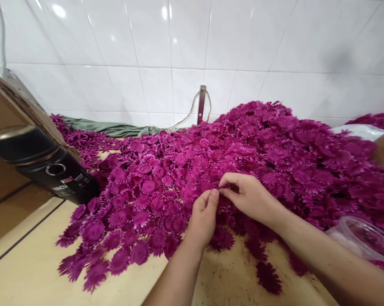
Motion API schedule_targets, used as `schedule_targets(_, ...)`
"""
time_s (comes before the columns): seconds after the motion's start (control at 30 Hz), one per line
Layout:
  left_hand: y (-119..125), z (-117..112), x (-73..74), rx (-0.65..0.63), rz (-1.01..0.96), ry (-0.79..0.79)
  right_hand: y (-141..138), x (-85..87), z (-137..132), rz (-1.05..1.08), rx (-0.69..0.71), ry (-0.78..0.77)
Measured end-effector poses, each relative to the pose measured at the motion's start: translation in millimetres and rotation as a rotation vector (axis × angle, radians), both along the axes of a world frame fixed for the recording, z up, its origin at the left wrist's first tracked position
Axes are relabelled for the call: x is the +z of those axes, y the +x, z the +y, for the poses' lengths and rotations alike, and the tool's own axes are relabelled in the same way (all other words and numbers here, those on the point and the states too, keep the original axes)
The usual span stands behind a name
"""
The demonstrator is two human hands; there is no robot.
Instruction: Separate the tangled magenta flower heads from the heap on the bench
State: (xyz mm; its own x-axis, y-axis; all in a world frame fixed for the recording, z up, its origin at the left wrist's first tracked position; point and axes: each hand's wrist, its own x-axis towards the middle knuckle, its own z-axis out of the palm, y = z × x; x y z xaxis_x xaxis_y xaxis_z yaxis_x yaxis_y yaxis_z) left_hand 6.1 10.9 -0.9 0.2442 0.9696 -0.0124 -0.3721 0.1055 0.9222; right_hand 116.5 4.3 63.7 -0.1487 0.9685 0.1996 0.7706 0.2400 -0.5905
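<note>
A large heap of magenta artificial flower heads (179, 159) with fringed petals spreads over the tabletop. Over its front part, my left hand (205, 212) is closed, thumb pressed against the index finger. Close on its right, my right hand (243, 193) pinches with thumb and forefinger, and the fingertips of both hands nearly meet. Something small and dark shows between them, but its kind is too small to make out. Flower heads lie right behind and below the hands. One loose dark magenta flower head (268, 278) lies on the table in front of the heap.
A black vacuum bottle (56, 165) stands tilted in view at left, beside a cardboard box (19, 102). At right is a clear plastic tub (367, 238). Behind the heap are green cloth (109, 127), a metal bracket with string (202, 104) and a white tiled wall (153, 38).
</note>
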Motion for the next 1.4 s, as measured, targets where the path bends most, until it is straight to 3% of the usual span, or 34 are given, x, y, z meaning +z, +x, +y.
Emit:
schedule_targets(0.13,0,-3,-0.2,-0.034,0.034,0.120,12,9.1,11,-0.026,-0.154,0.119)
schedule_targets(0.27,-2,-7,0.5,-0.019,0.026,0.098,49,22.2,33,-0.032,-0.553,0.366)
schedule_targets(0.3,-2,-7,1.6,0.000,0.012,0.073,58,23.4,39,-0.030,-0.595,0.384)
schedule_targets(0.4,-1,-5,6.1,0.017,-0.025,0.008,73,21.7,46,-0.111,-0.516,0.388)
schedule_targets(0.53,1,-1,6.3,-0.031,0.000,0.000,49,16.4,26,-0.235,-0.289,0.425)
schedule_targets(0.67,0,1,0.2,0.032,0.001,-0.019,9,11.5,-7,-0.149,-0.039,0.219)
schedule_targets(0.8,2,3,-2.7,0.023,-0.043,-0.091,-9,4.3,-19,-0.074,0.022,0.027)
schedule_targets(0.9,1,3,-1.3,-0.012,-0.069,-0.115,-7,2.2,-14,-0.010,0.022,-0.056)
schedule_targets(1.07,-2,0,5.1,-0.045,-0.047,-0.019,-1,1.7,-8,-0.035,-0.083,0.096)
schedule_targets(1.23,-1,0,8.0,-0.030,-0.055,0.054,4,3.8,7,-0.021,-0.178,0.117)
schedule_targets(1.4,-3,-2,2.6,-0.001,0.043,0.061,37,17.6,41,0.143,-0.537,0.227)
